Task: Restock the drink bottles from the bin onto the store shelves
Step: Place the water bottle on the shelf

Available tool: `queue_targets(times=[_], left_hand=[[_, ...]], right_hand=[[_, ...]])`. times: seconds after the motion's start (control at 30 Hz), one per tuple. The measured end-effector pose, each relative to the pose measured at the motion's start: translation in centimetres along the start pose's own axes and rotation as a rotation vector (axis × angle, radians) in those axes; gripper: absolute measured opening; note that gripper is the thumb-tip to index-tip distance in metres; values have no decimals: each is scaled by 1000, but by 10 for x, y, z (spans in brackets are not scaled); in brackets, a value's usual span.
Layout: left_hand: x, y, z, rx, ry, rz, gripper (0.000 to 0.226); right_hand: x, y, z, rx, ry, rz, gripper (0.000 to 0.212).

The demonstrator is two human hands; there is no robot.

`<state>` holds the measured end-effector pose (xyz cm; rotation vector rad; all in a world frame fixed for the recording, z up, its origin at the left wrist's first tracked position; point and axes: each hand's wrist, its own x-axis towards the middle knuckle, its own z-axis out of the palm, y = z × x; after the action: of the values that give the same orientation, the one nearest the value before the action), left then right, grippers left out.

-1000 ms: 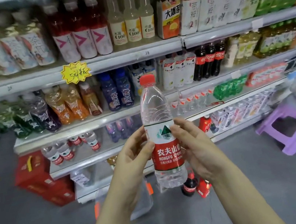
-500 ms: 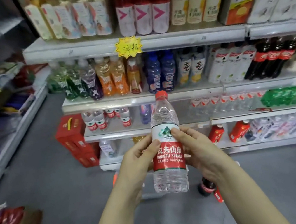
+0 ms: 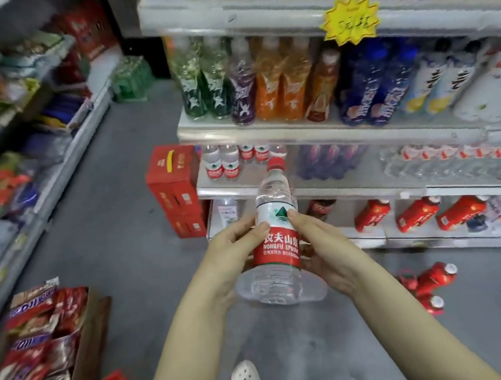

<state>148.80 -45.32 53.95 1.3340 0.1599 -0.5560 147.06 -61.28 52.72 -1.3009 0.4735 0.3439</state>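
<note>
I am watching the bottle [image 3: 278, 238] sitting at the centre of the frame, held in the air between both hands, in front of the lower shelves [image 3: 333, 140] and above the floor [image 3: 111, 231]. It is tilting, its red cap pointing toward the top of the frame and its clear base facing the camera. The left hand [image 3: 236, 251] is gripping it from the left, thumb lying on the label and the other fingers reaching behind it. The right hand [image 3: 325, 253] is gripping it from the right, thumb pressing on the white part of the label, its other fingers mostly hidden behind the bottle. Both sets of fingers are curling narrow around the bottle, holding it.

Just above the cap and a little to its left, I am seeing matching bottles [image 3: 232, 163] standing on a shelf, with red boxes [image 3: 174, 182] stacked on the floor beside that shelf's left end. A yellow tag [image 3: 350, 21] is hanging from a shelf edge in the upper right. Red bottles [image 3: 434, 282] are lying on the floor at the lower right, and snack bags [image 3: 57, 368] are filling the lower left corner. A white shoe [image 3: 244, 373] is showing at the bottom centre.
</note>
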Motion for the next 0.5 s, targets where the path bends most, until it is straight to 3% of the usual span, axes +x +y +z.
queue_targets(times=[0.2,0.33,0.5], left_hand=[[22,2,-44,19,18,-95,29],[50,1,-51,46,-15,-152,18],[105,-4,-55,99,-50,-209,21]], right_hand=[[38,3,23,20,-6,85,47],[69,-3,19,65,-39,157,24],[125,0,3,30,-60,209,55]])
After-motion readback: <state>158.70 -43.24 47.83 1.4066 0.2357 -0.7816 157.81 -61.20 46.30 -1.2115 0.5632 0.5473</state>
